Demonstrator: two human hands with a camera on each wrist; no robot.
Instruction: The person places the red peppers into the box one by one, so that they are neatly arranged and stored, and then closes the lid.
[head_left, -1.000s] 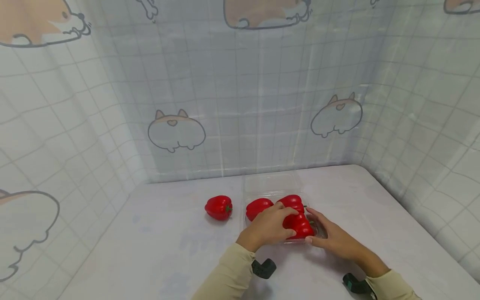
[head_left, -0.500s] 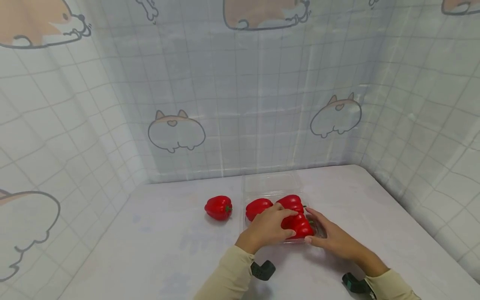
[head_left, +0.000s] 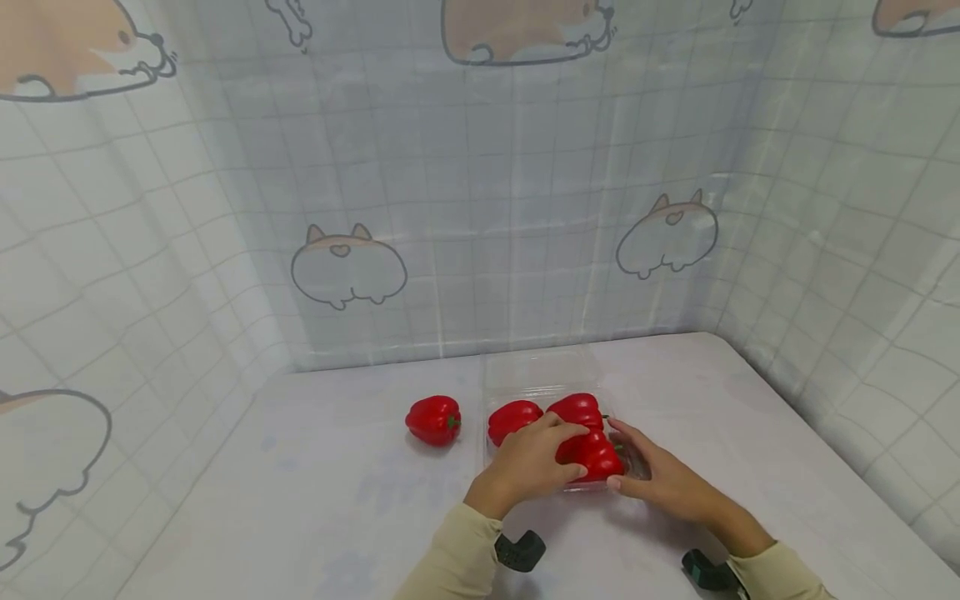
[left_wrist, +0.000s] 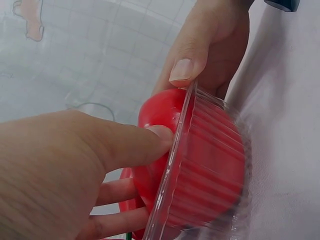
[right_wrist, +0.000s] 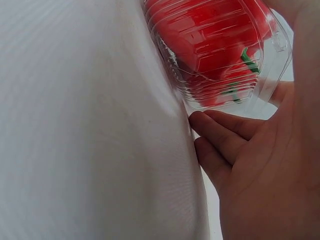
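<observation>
A clear plastic clamshell container [head_left: 551, 388] stands on the table and has several red bell peppers in it. My left hand [head_left: 521, 467] grips the front right pepper [head_left: 600, 457], thumb at the near side and fingers over the far side; in the left wrist view this pepper [left_wrist: 212, 165] sits below the rim. My right hand [head_left: 667, 483] holds the container's right end, its thumb on the front rim and fingers along the side wall [right_wrist: 215, 95]. Two more peppers show inside, one at left [head_left: 513, 420] and one at back [head_left: 579, 408].
Left of the container, a single red bell pepper [head_left: 433, 421] lies on the white table [head_left: 315, 492]. The container's clear lid [head_left: 540, 367] is folded back toward the rear. A curtain [head_left: 480, 208] with grid lines and cartoon dogs surrounds the table on three sides.
The head view has shifted very slightly. Both hands, the container and the peppers keep their places relative to each other.
</observation>
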